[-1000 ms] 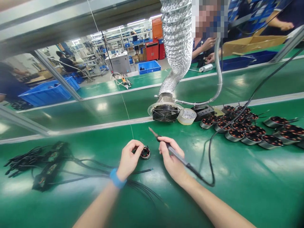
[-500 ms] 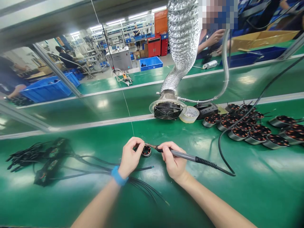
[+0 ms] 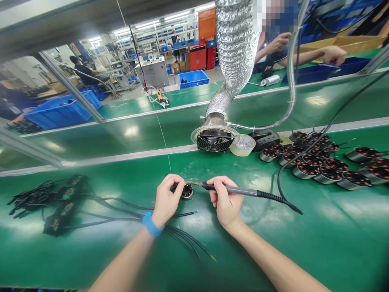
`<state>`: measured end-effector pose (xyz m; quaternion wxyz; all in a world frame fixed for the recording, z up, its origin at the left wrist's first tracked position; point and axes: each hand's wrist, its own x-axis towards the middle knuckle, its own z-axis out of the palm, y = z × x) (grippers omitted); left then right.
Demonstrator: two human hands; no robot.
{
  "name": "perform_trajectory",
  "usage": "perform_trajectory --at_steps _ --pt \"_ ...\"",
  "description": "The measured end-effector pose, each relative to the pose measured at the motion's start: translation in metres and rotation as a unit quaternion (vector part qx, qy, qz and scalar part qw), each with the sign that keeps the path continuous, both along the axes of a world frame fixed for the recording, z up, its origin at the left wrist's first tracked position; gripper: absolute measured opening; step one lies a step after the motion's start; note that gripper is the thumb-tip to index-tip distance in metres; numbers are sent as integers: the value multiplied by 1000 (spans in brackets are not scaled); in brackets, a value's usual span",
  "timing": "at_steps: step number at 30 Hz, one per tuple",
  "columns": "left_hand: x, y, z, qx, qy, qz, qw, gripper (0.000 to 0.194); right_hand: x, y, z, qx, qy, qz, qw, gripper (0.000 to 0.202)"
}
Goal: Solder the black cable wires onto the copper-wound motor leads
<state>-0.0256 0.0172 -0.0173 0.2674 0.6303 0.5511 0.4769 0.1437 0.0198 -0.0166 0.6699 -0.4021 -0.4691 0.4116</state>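
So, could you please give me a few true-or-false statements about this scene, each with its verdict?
1. The right grip holds the soldering iron. True.
2. The soldering iron's tip points rightward. False: it points left, toward the left grip.
3. A blue band circles the left wrist. True.
4. A cluster of motor parts stands on the green bench. True.
5. That cluster is nearer the left grip. False: it is nearer the right grip.
6. The left grip has no motor part near it. False: a small motor part is at its fingertips.

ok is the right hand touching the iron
Touching: the head view shows the right hand closed around the iron, which juts out on both sides of the grasp.
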Motion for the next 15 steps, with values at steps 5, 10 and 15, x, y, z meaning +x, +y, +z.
perform_trajectory --at_steps 5,10,15 --pt "0 0 0 1 1 0 1000 18 0 -1 0 4 1 5 1000 27" --pt "0 0 -1 -1 2 3 1000 18 1 -1 -4 1 -35 2 999 28" --pt "0 0 -1 -4 -7 -2 1000 19 -1 3 -9 9 -159 27 987 19"
